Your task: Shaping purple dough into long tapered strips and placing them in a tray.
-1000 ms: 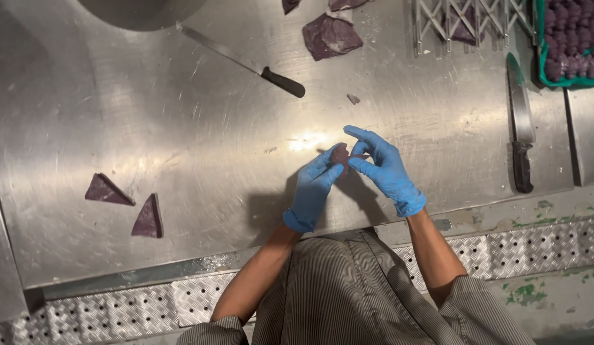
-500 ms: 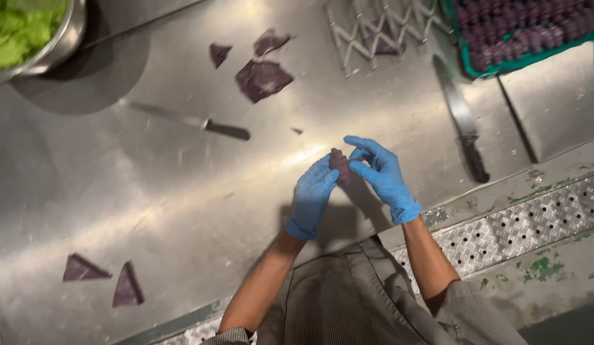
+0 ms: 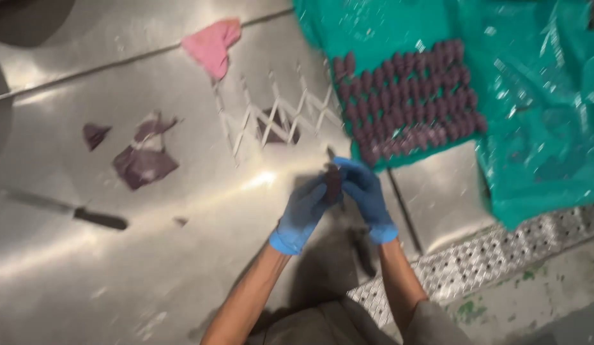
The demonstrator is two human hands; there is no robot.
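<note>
Two blue-gloved hands, left hand (image 3: 303, 214) and right hand (image 3: 366, 191), pinch a small dark purple folded dough piece (image 3: 333, 182) between them | step: shaping, judged | rows of finished purple pieces (image 3: 409, 102) at 1 o'clock | steel-bladed knife (image 3: 67, 209) at 9 o'clock | next move needs a gentle, even pinch.

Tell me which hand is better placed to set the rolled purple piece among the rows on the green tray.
Probably the right hand. It lies on the side of the green tray, with the rows of purple pieces just above it, and already touches the rolled purple piece. The left hand sits farther away.
</note>
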